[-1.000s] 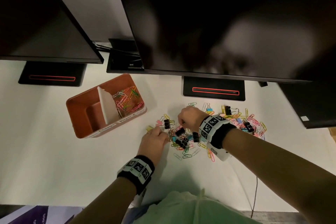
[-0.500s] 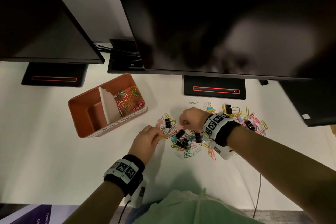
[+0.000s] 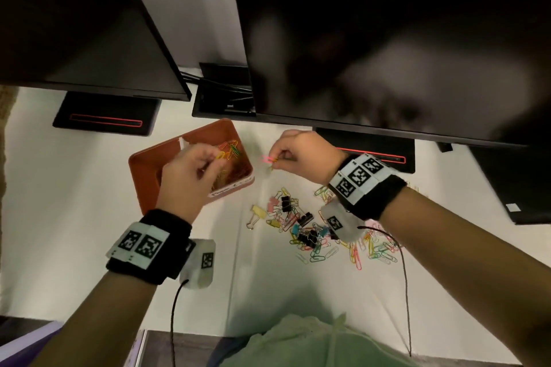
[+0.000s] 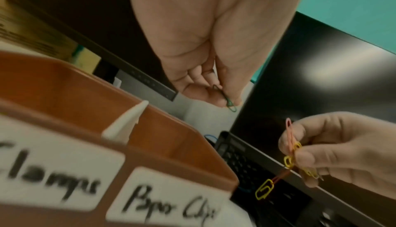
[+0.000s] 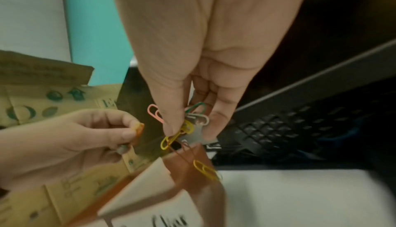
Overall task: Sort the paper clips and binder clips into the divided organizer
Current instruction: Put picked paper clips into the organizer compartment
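The orange divided organizer (image 3: 147, 171) stands on the white desk with a white divider (image 4: 126, 120); its labels read "Clamps" and "Paper Clips" (image 4: 169, 203). Its right compartment holds several coloured paper clips (image 3: 231, 147). My left hand (image 3: 213, 158) hovers over that compartment and pinches one paper clip (image 5: 138, 129). My right hand (image 3: 275, 159) is in the air just right of the organizer and pinches a bunch of paper clips (image 5: 184, 127), with a yellow one dangling (image 4: 264, 190). The mixed pile of paper clips and black binder clips (image 3: 310, 229) lies under my right wrist.
Two dark monitors (image 3: 387, 39) overhang the back of the desk on black stands (image 3: 104, 113). A keyboard (image 5: 289, 129) lies behind the organizer and a cardboard box (image 5: 42, 98) stands to the left. Sensor cables (image 3: 404, 292) trail over the desk's near part.
Both hands lifted off the pile and moved up and left toward the organizer, each carrying paper clips. The left hand now hangs over the paper clip compartment.
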`<state>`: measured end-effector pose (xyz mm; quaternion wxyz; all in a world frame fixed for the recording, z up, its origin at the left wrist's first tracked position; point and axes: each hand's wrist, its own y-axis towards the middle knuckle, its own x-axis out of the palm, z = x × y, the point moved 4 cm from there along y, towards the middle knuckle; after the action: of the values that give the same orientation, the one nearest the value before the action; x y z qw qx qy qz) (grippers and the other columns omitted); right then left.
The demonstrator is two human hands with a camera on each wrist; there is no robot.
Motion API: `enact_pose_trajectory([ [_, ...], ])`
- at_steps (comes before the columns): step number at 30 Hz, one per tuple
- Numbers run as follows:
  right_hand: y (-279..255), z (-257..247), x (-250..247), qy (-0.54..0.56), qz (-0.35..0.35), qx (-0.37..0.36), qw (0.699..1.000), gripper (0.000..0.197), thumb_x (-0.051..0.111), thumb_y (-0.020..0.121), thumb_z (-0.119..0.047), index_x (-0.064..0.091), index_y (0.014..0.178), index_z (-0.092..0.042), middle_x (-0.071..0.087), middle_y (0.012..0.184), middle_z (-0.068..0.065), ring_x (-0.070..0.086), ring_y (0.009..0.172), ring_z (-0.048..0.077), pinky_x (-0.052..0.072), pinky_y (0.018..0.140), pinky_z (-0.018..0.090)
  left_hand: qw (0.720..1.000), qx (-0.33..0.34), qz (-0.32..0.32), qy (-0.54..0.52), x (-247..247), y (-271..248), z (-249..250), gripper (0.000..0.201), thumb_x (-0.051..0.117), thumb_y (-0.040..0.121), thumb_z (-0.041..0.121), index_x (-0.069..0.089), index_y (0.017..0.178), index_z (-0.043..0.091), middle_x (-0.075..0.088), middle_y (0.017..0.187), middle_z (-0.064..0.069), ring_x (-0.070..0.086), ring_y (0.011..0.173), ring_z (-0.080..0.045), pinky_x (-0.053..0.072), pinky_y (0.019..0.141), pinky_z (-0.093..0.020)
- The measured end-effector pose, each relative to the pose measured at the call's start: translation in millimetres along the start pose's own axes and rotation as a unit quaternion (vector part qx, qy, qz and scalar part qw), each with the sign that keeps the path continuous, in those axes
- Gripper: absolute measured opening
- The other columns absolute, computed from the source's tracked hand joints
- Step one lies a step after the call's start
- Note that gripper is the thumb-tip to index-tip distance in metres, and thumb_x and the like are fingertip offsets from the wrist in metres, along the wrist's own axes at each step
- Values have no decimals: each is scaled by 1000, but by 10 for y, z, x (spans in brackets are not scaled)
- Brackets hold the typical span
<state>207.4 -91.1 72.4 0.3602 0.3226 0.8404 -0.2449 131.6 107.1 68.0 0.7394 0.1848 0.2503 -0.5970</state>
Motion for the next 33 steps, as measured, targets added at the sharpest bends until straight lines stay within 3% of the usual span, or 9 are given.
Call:
enact_pose_trajectory([
  [3, 319, -335, 41, 31, 25, -24, 999, 16, 66, 84, -21, 69, 98, -14, 57, 93, -1, 50, 82, 8, 42, 76, 22, 999, -46, 11, 26, -87, 160, -42, 8, 67, 81, 19, 65, 89, 20, 69, 85, 1, 64, 79, -13, 50, 77, -26],
  [5, 466, -451, 125, 44, 21, -13, 999, 21, 67, 83, -20, 67, 102, -12, 62, 98, 3, 53, 83, 9, 49, 81, 25, 995, -60, -32, 68, -50, 188, -55, 17, 65, 83, 16, 65, 100, 16, 70, 97, -2, 63, 87, -13, 47, 83, -25],
  [8, 514, -397, 222, 70, 8, 18, 997, 35, 68, 82, -24, 60, 114, -13, 63, 103, 3, 56, 87, 11, 48, 81, 25, 989, -33, -72, 125, 7, 113, -25, 30, 62, 84, 10, 61, 114, 13, 64, 111, -6, 60, 94, -15, 44, 88, -24],
  [11, 340, -68, 219, 67, 38, 56, 995, 32, 64, 85, -26, 60, 115, -15, 59, 104, 2, 54, 85, 11, 46, 81, 24, 993, 29, -51, 102, 63, -85, 59, 23, 64, 83, 10, 64, 106, 15, 63, 100, -1, 60, 85, -10, 47, 79, -19],
  [14, 90, 372, 317, 12, 5, 126, 992, 26, 63, 86, -24, 61, 111, -17, 60, 104, 3, 57, 84, 15, 49, 83, 29, 990, 30, -115, 78, 339, -327, -10, 15, 64, 83, 12, 64, 97, 18, 61, 90, 5, 57, 73, -3, 45, 67, -13],
  [18, -112, 663, 620, -28, -81, 175, 981, 29, 62, 87, -26, 60, 113, -15, 62, 112, 6, 60, 97, 20, 46, 83, 27, 964, 33, -231, 126, 912, -556, -214, 11, 58, 86, 15, 63, 95, 17, 63, 91, -1, 56, 77, -12, 51, 75, -35],
  [20, -110, 683, 737, -30, -102, 181, 978, 30, 62, 86, -28, 60, 113, -14, 61, 116, 6, 59, 102, 21, 48, 88, 30, 954, 30, -253, 158, 1120, -579, -276, 19, 55, 86, 19, 60, 105, 17, 62, 99, -4, 57, 84, -18, 50, 79, -35],
  [27, 32, 687, 871, -27, -126, 202, 971, 16, 60, 86, -17, 66, 100, -11, 62, 112, 9, 60, 100, 25, 50, 88, 32, 953, 18, -236, 189, 1319, -483, -339, 30, 61, 82, 17, 59, 112, 15, 56, 108, -3, 56, 92, -24, 49, 83, -37],
  [33, -11, 726, 822, -55, -145, 178, 972, 19, 51, 85, -8, 69, 91, -4, 67, 100, 11, 64, 90, 27, 54, 83, 37, 957, 34, -232, 172, 1271, -521, -368, 31, 62, 83, 13, 57, 114, 14, 55, 108, -4, 59, 84, -21, 52, 81, -37],
])
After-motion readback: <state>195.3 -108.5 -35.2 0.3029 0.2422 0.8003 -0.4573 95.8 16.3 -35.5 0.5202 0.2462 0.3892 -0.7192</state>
